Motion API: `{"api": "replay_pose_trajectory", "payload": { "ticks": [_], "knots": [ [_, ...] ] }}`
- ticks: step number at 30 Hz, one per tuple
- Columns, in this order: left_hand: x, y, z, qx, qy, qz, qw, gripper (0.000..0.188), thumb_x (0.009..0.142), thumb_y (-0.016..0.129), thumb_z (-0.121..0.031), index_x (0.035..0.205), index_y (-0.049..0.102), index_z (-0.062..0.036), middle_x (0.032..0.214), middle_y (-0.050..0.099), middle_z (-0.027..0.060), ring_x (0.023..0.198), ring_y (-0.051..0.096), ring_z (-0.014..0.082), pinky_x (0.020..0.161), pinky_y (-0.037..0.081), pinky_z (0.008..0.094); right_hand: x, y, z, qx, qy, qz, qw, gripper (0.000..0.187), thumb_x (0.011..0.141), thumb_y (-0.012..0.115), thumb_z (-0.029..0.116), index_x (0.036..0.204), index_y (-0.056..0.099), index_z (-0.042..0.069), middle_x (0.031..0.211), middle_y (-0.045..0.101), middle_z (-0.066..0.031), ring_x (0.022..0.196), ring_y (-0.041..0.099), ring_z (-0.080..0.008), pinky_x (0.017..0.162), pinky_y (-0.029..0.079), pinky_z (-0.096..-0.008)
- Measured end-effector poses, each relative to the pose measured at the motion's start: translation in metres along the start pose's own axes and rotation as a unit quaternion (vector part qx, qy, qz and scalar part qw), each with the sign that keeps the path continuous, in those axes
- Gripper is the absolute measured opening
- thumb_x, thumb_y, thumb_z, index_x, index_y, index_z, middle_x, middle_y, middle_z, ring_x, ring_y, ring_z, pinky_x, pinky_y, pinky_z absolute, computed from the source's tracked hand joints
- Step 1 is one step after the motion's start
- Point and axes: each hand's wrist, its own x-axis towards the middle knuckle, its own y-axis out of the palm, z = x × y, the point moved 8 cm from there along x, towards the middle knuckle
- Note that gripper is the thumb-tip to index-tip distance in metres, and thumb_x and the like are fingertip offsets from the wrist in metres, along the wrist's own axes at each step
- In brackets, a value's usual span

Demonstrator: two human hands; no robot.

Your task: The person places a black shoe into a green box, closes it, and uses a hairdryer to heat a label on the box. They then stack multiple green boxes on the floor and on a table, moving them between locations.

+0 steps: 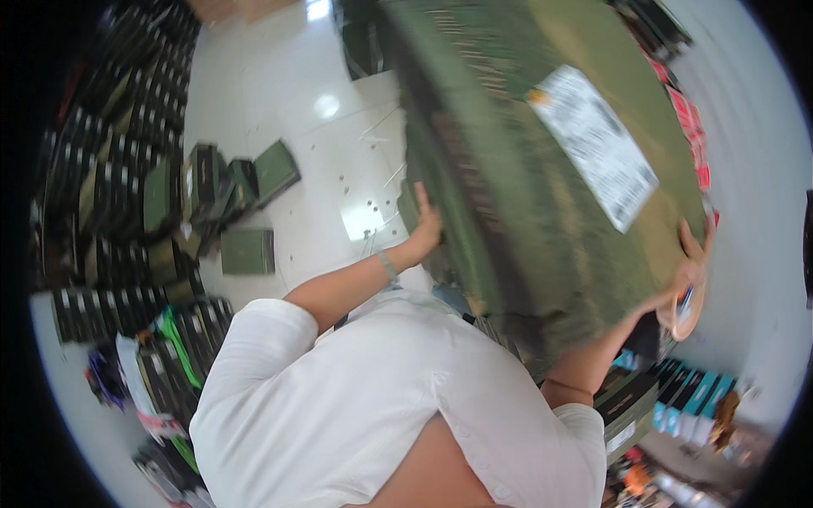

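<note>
A large green cardboard carton (pixel 542 245) fills the upper right, held up in front of my body and tilted. It carries a white printed label (pixel 597 144), and its near edge is creased and blurred. My left hand (pixel 428 227) presses against the carton's left side, thumb up and the other fingers partly out of sight. On the far right, my right hand (pixel 693 258) grips the opposite side, its fingers curled round the edge. The carton's underside is hidden from me.
Stacks of dark green boxes (pixel 110 203) line the left wall. Several loose green boxes (pixel 248 251) lie on the shiny tiled floor (pixel 254 93), among small dark bits. Blue-and-black boxes (pixel 699 391) stand at lower right, beside another green box (pixel 628 402).
</note>
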Motion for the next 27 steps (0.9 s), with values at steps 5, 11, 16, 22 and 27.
{"api": "replay_pose_trajectory", "payload": {
  "ticks": [5, 11, 16, 22, 27],
  "knots": [
    [-0.01, 0.007, 0.005, -0.014, 0.044, 0.034, 0.998, 0.091, 0.096, 0.04, -0.053, 0.146, -0.028, -0.0171, 0.155, -0.007, 0.0263, 0.141, -0.003, 0.0506, 0.115, 0.009, 0.0517, 0.02, 0.009, 0.02, -0.127, -0.06, 0.226, 0.964, 0.089, 0.091, 0.034, 0.065, 0.135, 0.036, -0.013, 0.148, 0.026, -0.024, 0.133, 0.037, -0.0343, 0.109, 0.035, -0.0465],
    [-0.012, 0.012, 0.012, -0.019, -0.023, 0.129, 0.991, 0.101, 0.085, 0.03, -0.078, 0.143, -0.032, -0.0225, 0.15, -0.016, 0.0352, 0.139, -0.01, 0.0537, 0.112, 0.007, 0.0591, 0.0, 0.012, 0.024, -0.102, -0.148, 0.055, 0.982, 0.04, 0.093, 0.046, 0.025, 0.12, 0.051, -0.004, 0.141, 0.041, -0.0214, 0.131, 0.04, -0.0298, 0.11, 0.033, -0.0424],
    [-0.014, 0.008, 0.002, 0.001, -0.073, 0.184, 0.98, 0.099, 0.095, 0.035, -0.062, 0.14, -0.036, -0.0102, 0.152, -0.019, 0.0275, 0.141, -0.013, 0.0472, 0.114, 0.005, 0.0539, -0.01, 0.031, 0.045, -0.139, -0.306, 0.077, 0.939, 0.036, 0.094, 0.046, 0.022, 0.117, 0.052, -0.004, 0.142, 0.039, -0.0217, 0.131, 0.04, -0.03, 0.11, 0.034, -0.0429],
    [-0.007, 0.016, 0.001, 0.0, 0.008, 0.162, 0.987, 0.1, 0.095, 0.036, -0.06, 0.139, -0.037, -0.0081, 0.152, -0.024, 0.0253, 0.139, -0.015, 0.0512, 0.114, 0.003, 0.0549, -0.006, 0.028, 0.043, -0.03, 0.05, 0.042, 0.997, 0.033, 0.098, 0.04, 0.024, 0.118, 0.049, -0.001, 0.145, 0.033, -0.0226, 0.132, 0.038, -0.0296, 0.11, 0.034, -0.0432],
    [0.003, 0.026, -0.001, 0.007, 0.002, 0.174, 0.985, 0.11, 0.087, 0.037, -0.074, 0.139, -0.038, -0.0122, 0.148, -0.014, 0.0391, 0.138, -0.013, 0.0547, 0.113, 0.005, 0.0577, 0.001, 0.035, 0.028, 0.194, 0.145, 0.066, 0.968, 0.038, 0.1, 0.034, 0.033, 0.122, 0.045, 0.004, 0.149, 0.024, -0.0185, 0.135, 0.034, -0.0281, 0.11, 0.034, -0.0419]
  ]
}}
